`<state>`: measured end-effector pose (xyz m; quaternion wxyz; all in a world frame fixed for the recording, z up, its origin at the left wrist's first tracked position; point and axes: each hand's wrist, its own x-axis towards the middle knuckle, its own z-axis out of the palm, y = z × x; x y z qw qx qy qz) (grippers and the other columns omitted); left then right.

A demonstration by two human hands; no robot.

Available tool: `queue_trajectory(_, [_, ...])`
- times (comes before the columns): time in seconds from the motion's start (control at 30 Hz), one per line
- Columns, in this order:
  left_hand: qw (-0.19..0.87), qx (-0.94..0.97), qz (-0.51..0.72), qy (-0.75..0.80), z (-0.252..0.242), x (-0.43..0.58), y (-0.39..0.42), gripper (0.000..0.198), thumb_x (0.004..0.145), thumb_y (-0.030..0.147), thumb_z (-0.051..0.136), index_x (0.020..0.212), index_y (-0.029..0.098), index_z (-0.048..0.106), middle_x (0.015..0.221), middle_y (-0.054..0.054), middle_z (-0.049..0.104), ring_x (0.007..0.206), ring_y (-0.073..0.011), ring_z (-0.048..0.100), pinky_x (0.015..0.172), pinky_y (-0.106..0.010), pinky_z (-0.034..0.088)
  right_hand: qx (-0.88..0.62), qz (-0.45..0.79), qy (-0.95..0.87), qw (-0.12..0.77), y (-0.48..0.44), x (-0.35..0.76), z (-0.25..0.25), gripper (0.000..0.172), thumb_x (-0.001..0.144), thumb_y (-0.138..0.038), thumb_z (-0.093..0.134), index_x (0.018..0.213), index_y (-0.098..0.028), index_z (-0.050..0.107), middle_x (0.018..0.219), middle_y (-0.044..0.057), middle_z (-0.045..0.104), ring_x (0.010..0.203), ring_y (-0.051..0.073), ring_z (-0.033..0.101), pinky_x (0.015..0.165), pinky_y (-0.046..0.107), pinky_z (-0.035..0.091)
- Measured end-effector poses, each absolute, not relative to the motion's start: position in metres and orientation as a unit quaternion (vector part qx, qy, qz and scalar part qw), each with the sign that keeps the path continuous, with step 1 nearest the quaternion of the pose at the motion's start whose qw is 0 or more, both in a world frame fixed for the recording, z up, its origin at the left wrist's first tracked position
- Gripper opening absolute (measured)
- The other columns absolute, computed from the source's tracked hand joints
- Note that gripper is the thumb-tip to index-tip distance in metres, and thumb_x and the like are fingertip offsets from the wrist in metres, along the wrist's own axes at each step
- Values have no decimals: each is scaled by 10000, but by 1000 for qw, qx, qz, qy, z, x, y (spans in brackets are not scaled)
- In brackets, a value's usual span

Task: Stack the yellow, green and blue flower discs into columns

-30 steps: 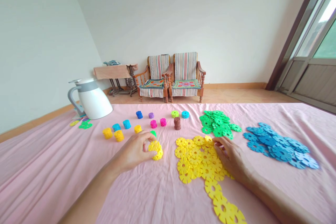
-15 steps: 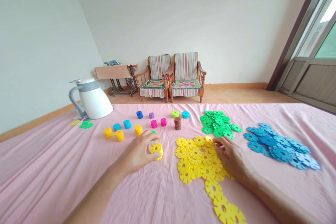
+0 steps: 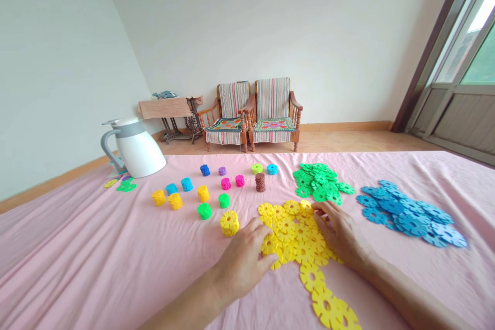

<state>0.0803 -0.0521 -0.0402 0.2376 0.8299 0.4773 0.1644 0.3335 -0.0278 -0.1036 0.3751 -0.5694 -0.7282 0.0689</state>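
Note:
A loose pile of yellow notched plastic discs [image 3: 296, 232] lies between my two hands. My left hand [image 3: 245, 250] is at the pile's left edge, thumb and fingers apart around the nearest discs, with nothing visibly held. On the other side my right hand [image 3: 342, 232] rests against the pile, fingers bent loosely and spread over its right edge; the undersides of these fingers are hidden. Just beyond my left hand stands a short stack of yellow discs [image 3: 229, 223]. Green stacks [image 3: 204, 211] stand to its left and behind it.
Green discs [image 3: 319, 183] and blue discs [image 3: 410, 214] lie in heaps at the right. Several small coloured stacks, among them a brown one [image 3: 260, 182], stand farther back. A white jug [image 3: 141, 149] is at the far left on the pink cloth [image 3: 96, 247].
My left hand has let go of the yellow stack and moved right and nearer to me, to the loose yellow pile. My right hand has hardly moved.

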Motion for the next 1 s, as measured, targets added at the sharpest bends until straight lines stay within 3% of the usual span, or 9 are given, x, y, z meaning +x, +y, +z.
queue_trajectory(0.13, [247,814,174,496,-45,77,-47,239,676,150,612,912,180,592,940,-22,529,722,-150,536,655,-273,440,-570,64,-727,377,-30,332,-101,250,896,-262,384,1049,-212,575,929,64,616,842,197,623,739,325,488])
queue_trajectory(0.4, [281,805,177,493,-43,77,-47,270,569,159,666,793,172,515,878,-2,515,614,-106,478,557,-236,391,-565,55,-727,386,-24,337,-109,255,871,-276,416,1034,-211,601,915,53,630,821,191,629,712,306,497])
queue_trajectory(0.7, [181,808,222,515,-1,31,-28,214,666,232,615,865,202,545,847,2,588,758,-170,527,646,-264,402,-571,67,-725,380,-24,336,-109,255,881,-281,404,1035,-207,593,929,59,622,838,194,622,726,316,498])
queue_trajectory(1.0, [130,805,230,531,-2,-11,-2,221,704,298,638,890,192,583,874,-9,620,789,-181,553,701,-282,427,-577,67,-723,373,-25,335,-107,257,881,-283,400,1028,-205,596,936,61,627,822,193,629,724,320,502])
